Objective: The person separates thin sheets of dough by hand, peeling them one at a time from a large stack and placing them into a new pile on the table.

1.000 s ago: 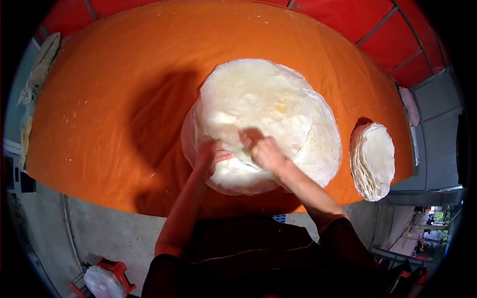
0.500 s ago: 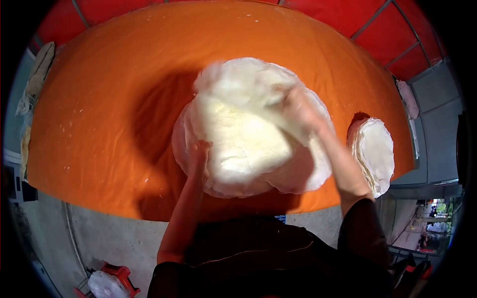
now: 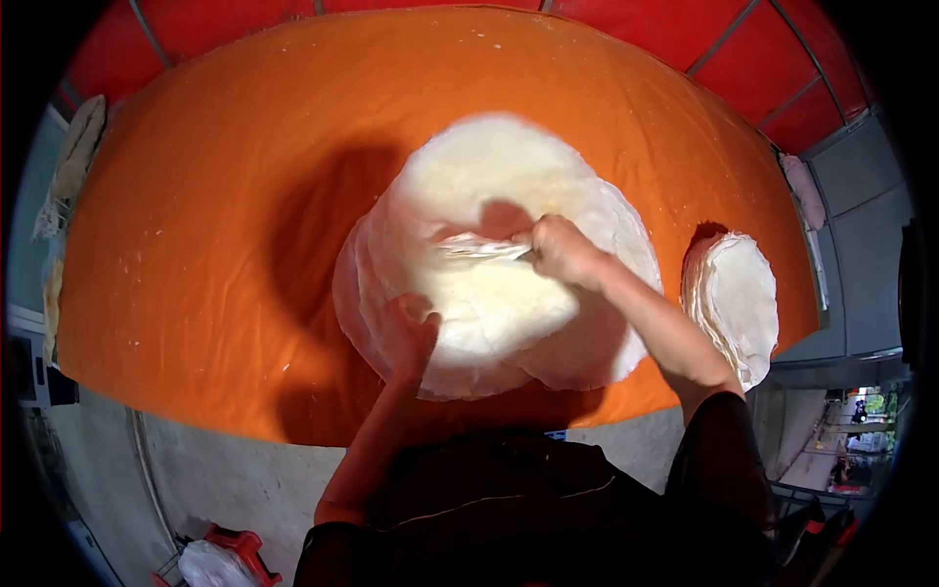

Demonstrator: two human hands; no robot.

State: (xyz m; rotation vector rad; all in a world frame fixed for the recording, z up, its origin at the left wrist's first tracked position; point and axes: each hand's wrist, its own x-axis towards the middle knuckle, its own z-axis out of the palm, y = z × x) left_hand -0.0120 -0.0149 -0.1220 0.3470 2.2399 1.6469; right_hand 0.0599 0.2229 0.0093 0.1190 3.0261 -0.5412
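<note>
- Lying in the middle of the orange table (image 3: 196,215), the big stack of thin round sheets (image 3: 499,166) has its top sheet (image 3: 474,247) bunched into a fold.
- Half a second ago that sheet was lifted and blurred toward the far right; now it is low over the stack's centre.
- A smaller stack (image 3: 736,293) sits well apart to the right; the right forearm crosses the big stack's near right edge.
- The right hand (image 3: 559,250) has a narrow grip, pinching the fold's right end.
- The left hand (image 3: 411,333) rests on the stack's near edge; I cannot tell its grip.

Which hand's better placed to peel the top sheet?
Right, probably: the right hand pinches the raised edge of the top sheet; the left hand lies flat on the near rim of the stack.
</note>
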